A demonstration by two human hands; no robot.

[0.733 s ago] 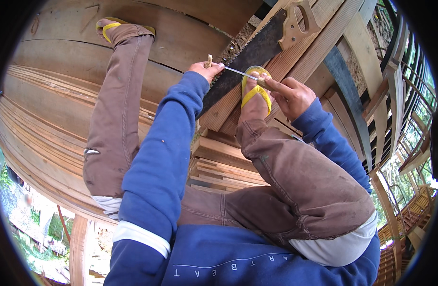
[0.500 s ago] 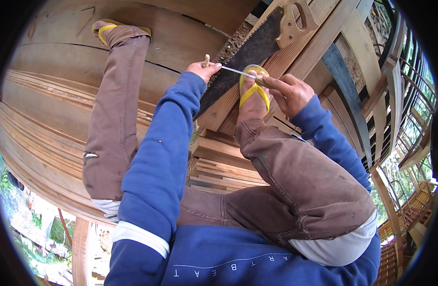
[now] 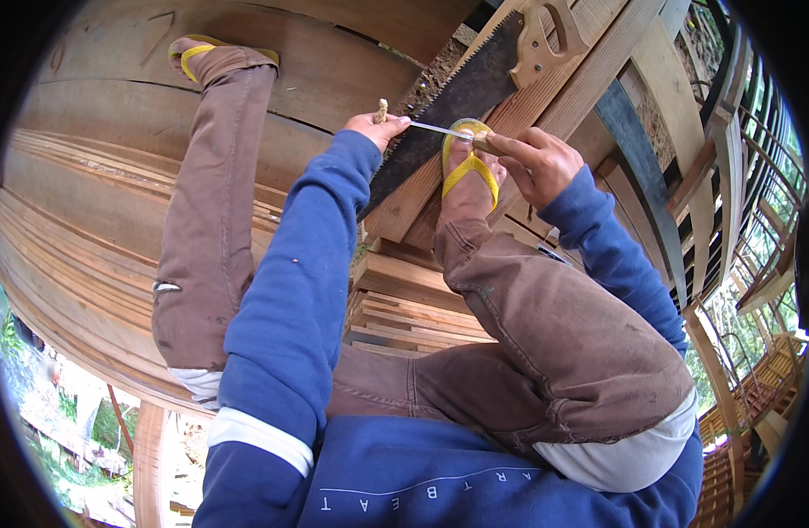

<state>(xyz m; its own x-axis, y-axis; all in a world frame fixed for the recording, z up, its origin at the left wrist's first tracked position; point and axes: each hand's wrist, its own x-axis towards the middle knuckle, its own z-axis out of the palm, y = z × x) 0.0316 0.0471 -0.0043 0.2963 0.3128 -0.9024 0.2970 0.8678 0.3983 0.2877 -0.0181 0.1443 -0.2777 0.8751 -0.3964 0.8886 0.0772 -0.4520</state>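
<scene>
A handsaw with a wooden handle [image 3: 541,48] lies across the planks, its dark toothed blade [image 3: 461,88] slanting down to the left. My right foot, in a yellow flip-flop [image 3: 475,172], is set against the blade's lower side. A thin metal file [image 3: 435,129] spans the blade. My left hand [image 3: 375,128] pinches its left end at the toothed edge, and a pale knobbly piece [image 3: 382,111] sticks up from that fist. Over by the flip-flop's toe, my right hand [image 3: 545,163] is closed round the file's brownish handle end.
Stacked boards [image 3: 413,321] lie below the saw, and long wooden strips [image 3: 96,238] run along the left. My other foot in a yellow flip-flop [image 3: 193,62] rests on wide planks [image 3: 325,53]. Curved wooden ribs [image 3: 730,150] and a dark strip [image 3: 637,150] stand at right.
My right hand has risen slightly, tilting the file a little flatter. My left hand, the saw and my feet have kept their places.
</scene>
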